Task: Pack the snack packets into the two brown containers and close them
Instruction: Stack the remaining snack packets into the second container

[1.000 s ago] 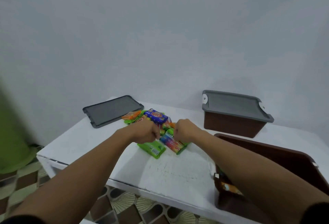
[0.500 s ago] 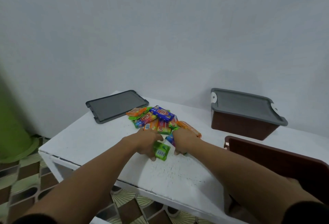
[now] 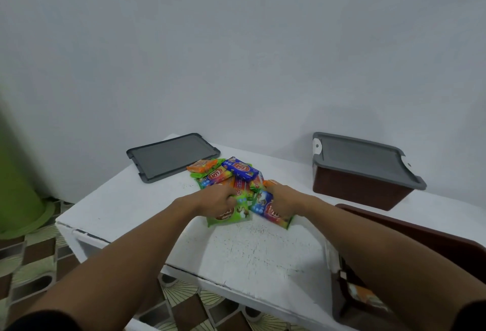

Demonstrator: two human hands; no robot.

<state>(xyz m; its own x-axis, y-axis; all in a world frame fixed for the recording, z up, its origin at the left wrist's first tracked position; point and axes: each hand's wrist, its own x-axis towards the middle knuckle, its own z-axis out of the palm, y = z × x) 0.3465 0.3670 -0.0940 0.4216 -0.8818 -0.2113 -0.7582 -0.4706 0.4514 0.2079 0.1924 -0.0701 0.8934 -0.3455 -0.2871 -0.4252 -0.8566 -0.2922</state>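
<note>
A heap of colourful snack packets [image 3: 236, 172] lies in the middle of the white table [image 3: 126, 199]. My left hand [image 3: 218, 199] grips a green packet [image 3: 231, 216] at the heap's near edge. Beside it, my right hand [image 3: 282, 199] grips a blue and rainbow packet [image 3: 265, 208]. An open brown container [image 3: 410, 228] stands at the near right, partly behind my right arm, with an orange packet [image 3: 363, 296] inside. A second brown container [image 3: 360, 192] at the far right has its grey lid [image 3: 363, 157] on.
A loose grey lid [image 3: 171, 155] lies flat at the table's far left corner. A grey wall rises right behind the table. A green object [image 3: 18, 191] stands on the patterned tile floor [image 3: 34, 259] to the left.
Both hands have closed on packets at the heap's near edge and drawn them slightly toward me. The green packet now lies face up under my left hand.
</note>
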